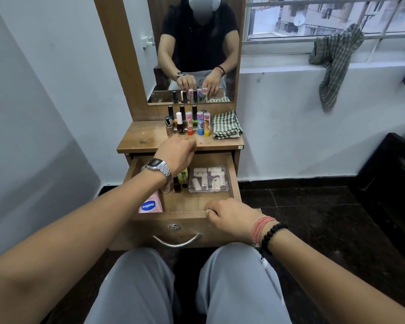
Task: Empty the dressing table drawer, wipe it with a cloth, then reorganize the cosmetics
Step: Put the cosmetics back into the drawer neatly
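The right hand (227, 216) grips the open drawer (197, 215) front edge, fingers curled over it. The left hand (177, 154) hovers near the tabletop (145, 140) edge, its fingers hidden, so I cannot tell their state.

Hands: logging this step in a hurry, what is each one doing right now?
Left hand: over the open drawer, fingers hidden; cannot tell if it holds anything.
Right hand: gripping the drawer's front edge.

Soft window (325, 17) daylight, fisheye edges.
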